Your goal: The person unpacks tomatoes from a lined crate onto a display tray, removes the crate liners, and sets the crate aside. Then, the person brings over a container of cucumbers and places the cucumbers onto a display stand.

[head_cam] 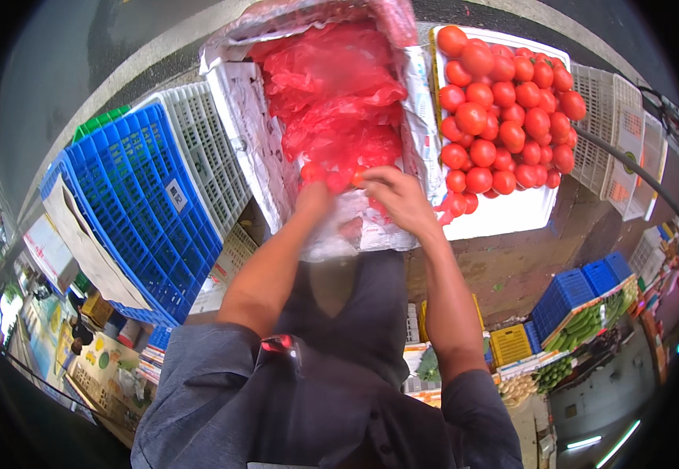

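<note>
A box lined with printed paper (236,117) stands before me, with crumpled red plastic film (339,88) covering much of its inside. Over the near end of the box is my left hand (314,199), blurred, at some red round items that look like tomatoes under or beside the film. My right hand (395,196) is just right of it, its fingertips at a small orange-red piece (358,177), perhaps part of a tomato. Whether either hand grips something is unclear. Right of the box, many red tomatoes (512,135) are heaped on a white foam tray (497,217).
Blue (146,199) and white plastic crates (204,140) stand at the left, more white crates (606,140) beyond the tomatoes. A dark pole slants at the right. Behind me are blue crates (556,305), a yellow crate (509,345) and green vegetables (577,328).
</note>
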{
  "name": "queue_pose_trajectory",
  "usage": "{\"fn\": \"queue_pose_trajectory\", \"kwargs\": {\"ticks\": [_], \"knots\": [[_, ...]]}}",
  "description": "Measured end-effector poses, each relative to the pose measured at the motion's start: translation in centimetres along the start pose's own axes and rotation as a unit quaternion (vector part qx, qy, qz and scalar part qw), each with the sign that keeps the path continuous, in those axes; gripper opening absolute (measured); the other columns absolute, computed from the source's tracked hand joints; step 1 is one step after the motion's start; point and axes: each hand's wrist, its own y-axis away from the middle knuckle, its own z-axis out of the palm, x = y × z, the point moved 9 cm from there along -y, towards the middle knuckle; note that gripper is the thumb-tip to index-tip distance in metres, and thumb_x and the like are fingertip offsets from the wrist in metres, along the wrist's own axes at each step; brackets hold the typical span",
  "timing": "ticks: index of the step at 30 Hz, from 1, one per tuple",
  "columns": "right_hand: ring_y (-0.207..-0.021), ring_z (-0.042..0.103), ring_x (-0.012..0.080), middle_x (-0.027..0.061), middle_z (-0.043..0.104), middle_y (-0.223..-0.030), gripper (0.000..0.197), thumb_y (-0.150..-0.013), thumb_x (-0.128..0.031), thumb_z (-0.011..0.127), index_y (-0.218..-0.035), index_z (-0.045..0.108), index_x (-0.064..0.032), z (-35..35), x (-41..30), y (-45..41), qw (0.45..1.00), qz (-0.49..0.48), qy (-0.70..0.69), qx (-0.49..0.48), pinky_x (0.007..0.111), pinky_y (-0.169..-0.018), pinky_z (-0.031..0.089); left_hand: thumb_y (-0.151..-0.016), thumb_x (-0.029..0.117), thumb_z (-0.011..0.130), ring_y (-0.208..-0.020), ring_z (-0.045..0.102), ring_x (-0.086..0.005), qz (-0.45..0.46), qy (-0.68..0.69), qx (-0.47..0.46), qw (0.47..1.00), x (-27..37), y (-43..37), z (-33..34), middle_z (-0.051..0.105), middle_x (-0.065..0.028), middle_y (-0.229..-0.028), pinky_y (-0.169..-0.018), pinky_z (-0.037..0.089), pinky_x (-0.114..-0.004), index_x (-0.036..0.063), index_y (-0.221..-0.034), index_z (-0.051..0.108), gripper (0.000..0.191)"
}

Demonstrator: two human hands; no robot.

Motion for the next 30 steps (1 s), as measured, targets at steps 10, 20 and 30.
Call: {"fn": "queue_pose_trajectory", "kwargs": {"ticks": [10, 20, 30], "knots": [[-0.096, 0.062, 0.0346, 0.0195, 0.063, -0.104, 0.028, -0.078, -0.020, 0.061, -0.099, 0.061, -0.0007, 7.5, 14.7, -8.9, 0.833, 0.091, 0.532, -0.118, 0.043, -0.083, 0.050, -0.082, 0.027, 0.055, -0.095, 0.060, -0.0346, 0.055, -0.131, 0.212, 0.967, 1.5, -3.2, -4.7, 0.067, -0.0142, -0.088, -0.088, 0.045, -0.047, 0.0086, -0.086, 0.070, 0.024], [-0.105, 0.059, 0.0281, 0.0174, 0.064, -0.105, 0.033, -0.083, -0.025, 0.054, -0.106, 0.060, -0.0017, 5.8, 12.4, -8.2, 0.801, 0.077, 0.578, -0.136, 0.042, -0.088, 0.046, -0.085, 0.044, 0.050, -0.110, 0.058, -0.0306, 0.062, -0.126, -0.034, 0.990, 2.9, -4.2, -0.1, 0.059, -0.0178, -0.119, -0.094, 0.043, -0.047, 0.0041, -0.110, 0.063, 0.049], [-0.100, 0.058, 0.0358, 0.0231, 0.058, -0.108, 0.056, -0.066, -0.028, 0.074, -0.112, 0.055, -0.0023, 1.7, 5.7, -4.9, 0.968, 0.079, 0.237, -0.038, 0.040, -0.089, 0.047, -0.075, 0.055, 0.063, -0.107, 0.059, -0.0295, 0.043, -0.178, -0.107, 0.977, 3.4, -4.0, 2.2, 0.064, -0.0127, -0.112, -0.088, 0.043, -0.048, 0.0104, -0.113, 0.058, 0.059]]}}
